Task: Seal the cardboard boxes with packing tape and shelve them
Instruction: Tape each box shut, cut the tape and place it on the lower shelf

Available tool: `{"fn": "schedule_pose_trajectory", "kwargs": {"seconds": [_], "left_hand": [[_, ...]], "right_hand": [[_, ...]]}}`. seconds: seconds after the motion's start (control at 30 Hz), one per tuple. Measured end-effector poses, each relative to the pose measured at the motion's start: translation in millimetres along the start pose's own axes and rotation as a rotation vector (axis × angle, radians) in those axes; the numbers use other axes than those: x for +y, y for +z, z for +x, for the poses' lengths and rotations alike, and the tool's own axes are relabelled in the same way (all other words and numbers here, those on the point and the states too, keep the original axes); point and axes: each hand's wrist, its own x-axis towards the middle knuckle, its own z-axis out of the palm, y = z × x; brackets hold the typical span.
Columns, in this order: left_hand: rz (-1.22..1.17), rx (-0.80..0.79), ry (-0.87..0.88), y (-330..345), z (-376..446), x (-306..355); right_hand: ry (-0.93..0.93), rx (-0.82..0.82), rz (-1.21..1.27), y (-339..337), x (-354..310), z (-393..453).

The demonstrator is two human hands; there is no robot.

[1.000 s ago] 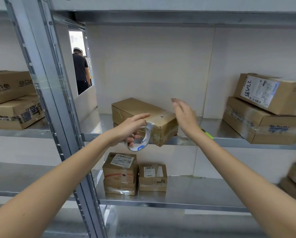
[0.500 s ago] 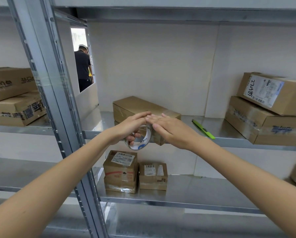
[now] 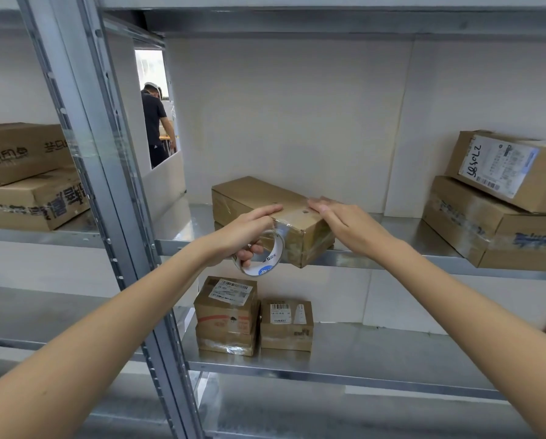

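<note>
Your left hand (image 3: 243,231) grips the tape roll (image 3: 263,253), fingers curled through its core, thumb laid flat along the top of the long box (image 3: 265,201). The roll hangs off the box's near left corner, over the front edge of the middle shelf (image 3: 392,258). A strip of clear tape runs from the roll up onto the box's near end.

Your right hand (image 3: 347,223) lies palm down on the box top at its near right edge, fingers straight and together, pressing; it holds nothing.

The long box sits at the front edge of the middle shelf, left of centre, angled so its near corner juts past the shelf lip. Its far end points toward the back wall.

Right end of the same shelf: two large boxes stacked (image 3: 499,226), the upper one (image 3: 512,166) tilted, white label with handwriting on its face.

Lower shelf (image 3: 376,353), left part: a stack of two small boxes (image 3: 227,315) with labels on top, and one small box (image 3: 286,324) touching it on the right.

Left of the steel upright (image 3: 100,185), on the next bay: two printed boxes stacked (image 3: 27,179).

Through a gap in the back panel a person in dark clothes (image 3: 154,122) stands, well apart from the shelves.
</note>
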Motion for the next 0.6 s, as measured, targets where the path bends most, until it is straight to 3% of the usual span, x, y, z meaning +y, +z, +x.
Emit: {"fn": "schedule_pose_trajectory", "kwargs": {"seconds": [0.3, 0.47, 0.6], "left_hand": [[0.005, 0.030, 0.019, 5, -3, 4], [-0.001, 0.067, 0.020, 10, -7, 7], [0.006, 0.085, 0.031, 11, -9, 9]], "right_hand": [[0.246, 0.141, 0.371, 11, 7, 12], [0.502, 0.173, 0.832, 27, 12, 2], [0.542, 0.148, 0.761, 22, 2, -6]]}}
